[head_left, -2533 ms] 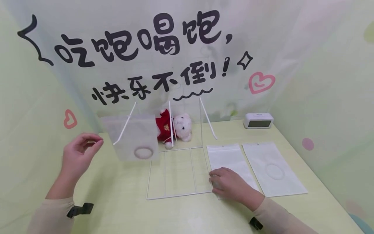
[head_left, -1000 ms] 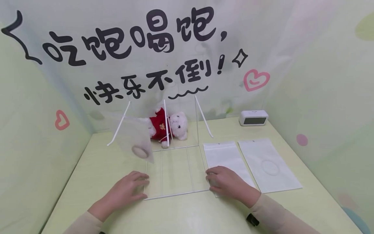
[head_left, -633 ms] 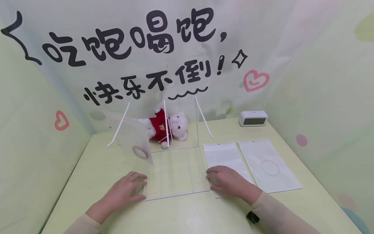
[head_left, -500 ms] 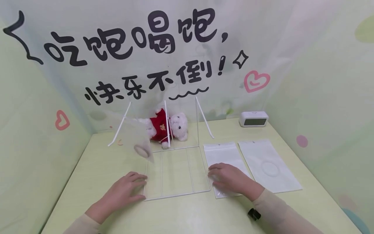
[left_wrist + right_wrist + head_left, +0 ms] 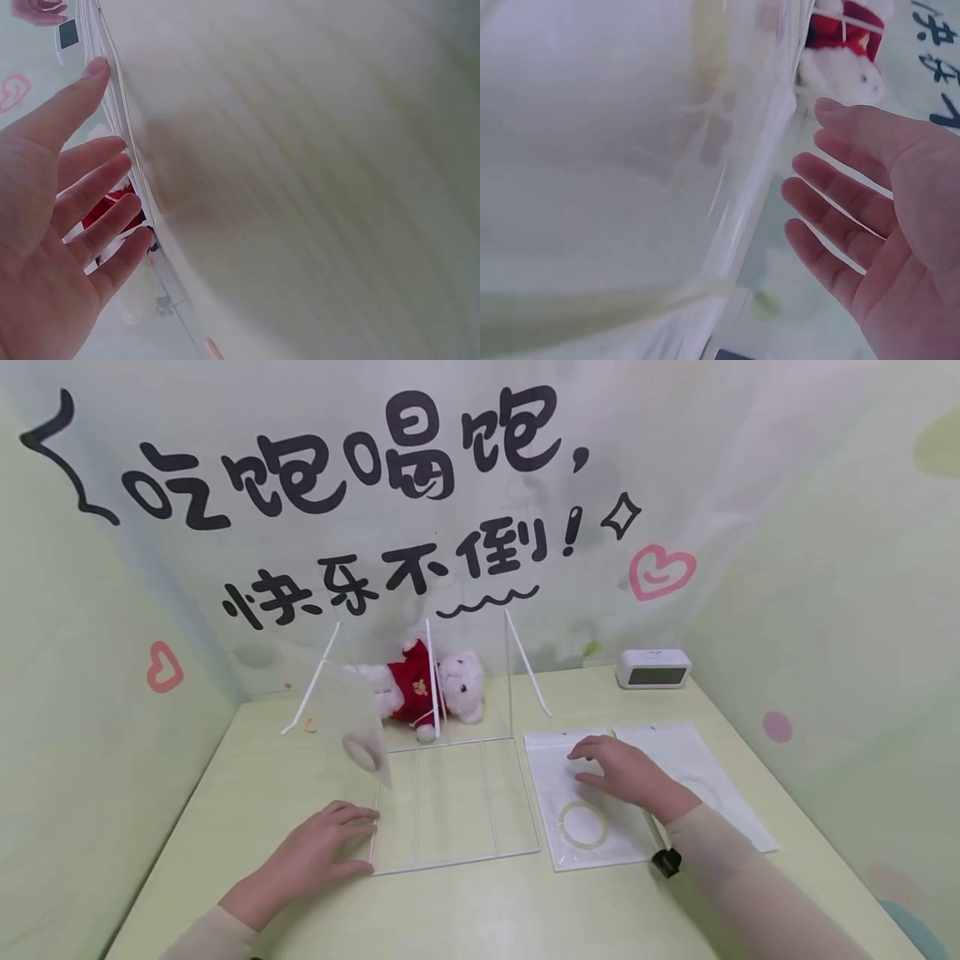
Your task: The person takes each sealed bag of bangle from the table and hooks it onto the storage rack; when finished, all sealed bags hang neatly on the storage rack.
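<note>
My left hand (image 5: 322, 847) lies at the left side of a white wire display rack (image 5: 432, 677), fingertips right at its base wire, fingers relaxed. In the left wrist view, the left fingers (image 5: 112, 225) are spread beside the table edge, holding nothing. From the rack's left prong hangs a translucent bag (image 5: 337, 718) with a dark ring inside, turned nearly edge-on. My right hand (image 5: 626, 772) hovers over a white zip bag (image 5: 551, 768) with a yellowish ring (image 5: 561, 827) in it. Its fingers are loosely bent around nothing. The rack's middle and right prongs carry nothing.
A second flat white bag (image 5: 731, 827) with a pale ring lies to the right, partly behind my right forearm. Behind the rack lies a plush bear (image 5: 461, 685) in a red top. A white digital clock (image 5: 652, 670) stands at the back right.
My left hand came down from beside the hanging bag to the rack's base. The right hand left the rack's right side and rose over the bag, uncovering its yellowish ring. The hanging bag has turned.
</note>
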### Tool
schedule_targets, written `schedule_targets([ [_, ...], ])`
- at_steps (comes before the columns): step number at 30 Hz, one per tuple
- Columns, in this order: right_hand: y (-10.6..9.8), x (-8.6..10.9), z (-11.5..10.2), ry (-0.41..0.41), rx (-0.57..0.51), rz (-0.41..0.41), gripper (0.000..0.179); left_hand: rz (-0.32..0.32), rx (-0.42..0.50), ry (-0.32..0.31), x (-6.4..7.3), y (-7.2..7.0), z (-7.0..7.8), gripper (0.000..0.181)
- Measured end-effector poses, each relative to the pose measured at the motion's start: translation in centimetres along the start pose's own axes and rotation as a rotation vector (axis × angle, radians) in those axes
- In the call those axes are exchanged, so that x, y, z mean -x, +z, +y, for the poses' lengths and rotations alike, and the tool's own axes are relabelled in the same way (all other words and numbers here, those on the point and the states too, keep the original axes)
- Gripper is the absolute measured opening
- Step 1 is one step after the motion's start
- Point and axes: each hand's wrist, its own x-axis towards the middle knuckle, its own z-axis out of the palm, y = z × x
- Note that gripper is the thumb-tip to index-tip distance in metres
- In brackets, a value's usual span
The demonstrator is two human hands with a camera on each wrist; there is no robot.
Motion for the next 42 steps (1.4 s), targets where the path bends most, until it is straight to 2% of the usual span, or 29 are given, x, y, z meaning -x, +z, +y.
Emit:
schedule_targets([
  [7,-1.0,-1.3,3.1,0.044,-0.013,0.001,0.029,-0.020,0.026,-0.032,0.2,0.0,0.0,0.053],
  [15,-1.6,-2.7,5.8,0.062,-0.052,0.003,0.028,-0.020,0.028,-0.036,0.2,-0.1,0.1,0.053],
  [28,-0.9,-4.1,9.2,0.117,-0.087,-0.088,0.030,-0.035,0.022,-0.037,0.2,-0.3,0.3,0.054],
  [42,-0.2,-4.9,10.2,0.152,-0.123,-0.085,0.024,-0.038,0.023,-0.041,0.2,-0.3,0.4,0.054],
])
